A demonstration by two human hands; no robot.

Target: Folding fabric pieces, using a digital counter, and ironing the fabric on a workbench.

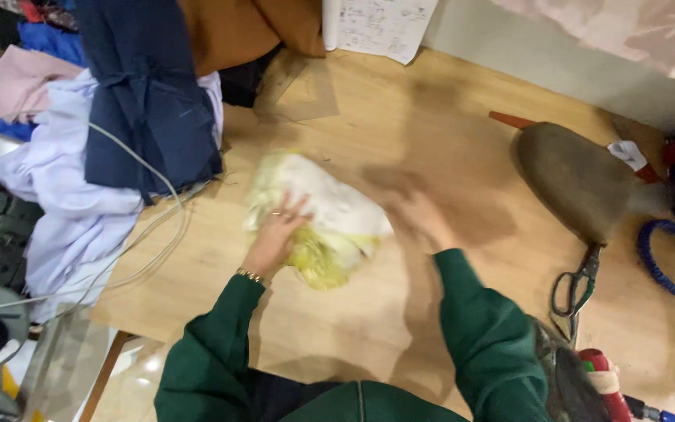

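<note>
Now left hand [276, 228] flat, fingers spread, on yellow-white cloth bundle [318, 219]; right hand [416, 219] blurred, grip unclear.

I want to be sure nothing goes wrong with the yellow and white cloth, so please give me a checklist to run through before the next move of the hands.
1. Left hand rests flat on the yellow and white cloth: ok.
2. Right hand position on the cloth: cannot tell, it is motion-blurred, just right of the bundle.
3. Cloth lies fully on the wooden table: ok.
4. Scissors apart from both hands and the cloth: ok.
5. Grey cable away from the cloth: ok, it runs to the left.
6. Dark blue garment not overlapping the cloth: ok.
</note>
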